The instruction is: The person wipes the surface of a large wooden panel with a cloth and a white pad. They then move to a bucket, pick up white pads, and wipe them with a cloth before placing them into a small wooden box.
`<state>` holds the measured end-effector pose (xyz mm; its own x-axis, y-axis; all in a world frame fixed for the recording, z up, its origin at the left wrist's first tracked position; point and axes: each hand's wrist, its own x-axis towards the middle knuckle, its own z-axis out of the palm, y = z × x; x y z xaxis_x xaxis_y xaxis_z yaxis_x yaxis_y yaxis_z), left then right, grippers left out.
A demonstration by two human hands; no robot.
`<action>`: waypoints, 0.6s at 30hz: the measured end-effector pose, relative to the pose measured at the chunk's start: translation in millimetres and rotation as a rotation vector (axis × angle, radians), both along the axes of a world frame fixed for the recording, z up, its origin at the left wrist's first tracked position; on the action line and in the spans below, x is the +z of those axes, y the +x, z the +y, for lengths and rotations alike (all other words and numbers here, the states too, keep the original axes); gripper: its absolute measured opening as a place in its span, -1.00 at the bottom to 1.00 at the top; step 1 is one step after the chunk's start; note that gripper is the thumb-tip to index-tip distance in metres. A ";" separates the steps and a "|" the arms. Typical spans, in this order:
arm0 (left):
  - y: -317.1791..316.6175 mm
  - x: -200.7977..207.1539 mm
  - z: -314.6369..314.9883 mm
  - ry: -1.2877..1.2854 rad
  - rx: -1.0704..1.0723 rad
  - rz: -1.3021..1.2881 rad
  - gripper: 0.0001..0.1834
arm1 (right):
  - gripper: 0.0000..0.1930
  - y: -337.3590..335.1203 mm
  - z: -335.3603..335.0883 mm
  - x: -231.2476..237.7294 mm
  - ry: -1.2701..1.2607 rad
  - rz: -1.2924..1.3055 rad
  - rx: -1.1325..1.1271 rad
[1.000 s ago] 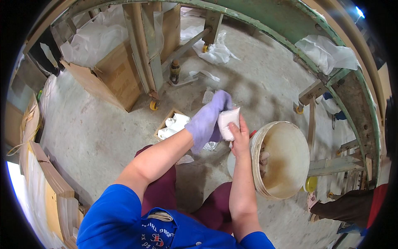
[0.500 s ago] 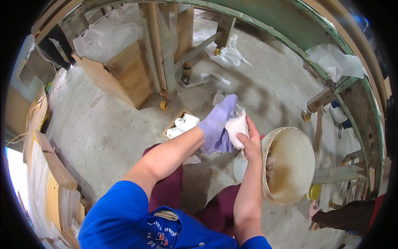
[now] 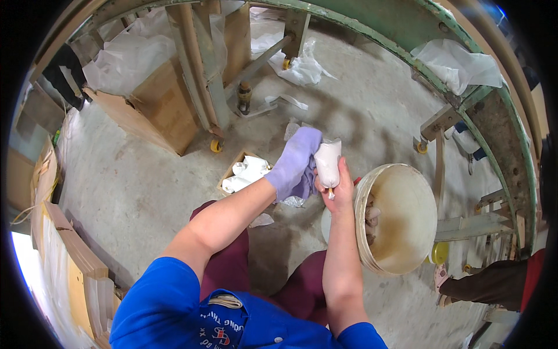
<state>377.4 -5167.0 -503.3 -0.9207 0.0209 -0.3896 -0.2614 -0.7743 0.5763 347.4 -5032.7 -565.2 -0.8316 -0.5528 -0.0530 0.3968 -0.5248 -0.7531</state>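
A small clear plastic bag (image 3: 328,163), packed plump with pale pinkish-white material, stands nearly upright in my right hand (image 3: 343,185). This hand is bare, its fingers curled around the bag's lower half. The bag's lower tip is tied off with something yellowish. Against the upper left side of the bag is my left hand (image 3: 297,157), in a lavender glove, fingers closed and partly hidden. Lavender folds (image 3: 303,187) hang below it; whether they are a second glove, I cannot tell. A shallow box (image 3: 223,181) of similar white bags (image 3: 249,168) lies left of my hands.
At the right stands a big off-white bucket (image 3: 410,218) with a stained inside and several brownish lumps. A cardboard box (image 3: 163,110) with plastic sheeting, a dark bottle (image 3: 244,98) and a wheeled green frame (image 3: 465,116) are farther off. Another person's leg (image 3: 482,291) shows at right.
The bag has turned from tilted to nearly upright, its tied tip now showing at the bottom. My right-hand grip has shifted lower on it. The view has shifted slightly.
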 end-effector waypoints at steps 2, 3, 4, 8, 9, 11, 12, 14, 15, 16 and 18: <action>5.8 5.9 2.0 -0.429 -0.018 0.033 -0.82 | -0.53 0.5 -10.1 -5.3 -0.073 -0.029 -0.069; 7.3 5.7 5.9 -0.988 -0.027 0.152 -0.79 | -0.53 1.4 -8.8 -8.5 0.006 -0.028 -0.164; 7.1 3.9 12.1 -1.543 -0.035 0.279 -0.76 | -0.53 0.2 -10.3 -13.3 0.101 0.041 -0.321; -4.5 -22.2 45.8 -1.659 0.053 0.462 -0.73 | -0.49 -9.3 -3.0 -24.6 0.356 0.244 -0.587; 11.5 -46.3 15.4 -1.722 0.240 0.403 -0.73 | -0.50 29.3 -46.8 -1.9 0.350 0.316 -0.491; 6.0 -62.5 24.1 -1.476 0.428 0.534 -0.72 | -0.52 20.6 -39.5 -9.1 0.559 0.537 -0.524; 6.6 -65.5 23.4 -1.377 0.517 0.581 -0.71 | -0.50 22.0 -39.1 -7.4 0.563 0.543 -0.539; 5.2 -63.7 18.8 -1.518 0.444 0.517 -0.70 | -0.46 25.8 -38.3 -6.3 0.575 0.562 -0.578; 5.4 -59.8 16.2 -1.583 0.404 0.489 -0.70 | -0.46 25.0 -39.0 -6.7 0.561 0.588 -0.597; 8.4 -55.8 11.6 -1.610 0.295 0.409 -0.70 | -0.46 25.0 -41.1 -6.7 0.543 0.613 -0.612; 4.7 -34.5 15.1 -1.620 0.046 0.278 -0.70 | -0.47 13.5 -29.7 -15.4 0.581 0.640 -0.654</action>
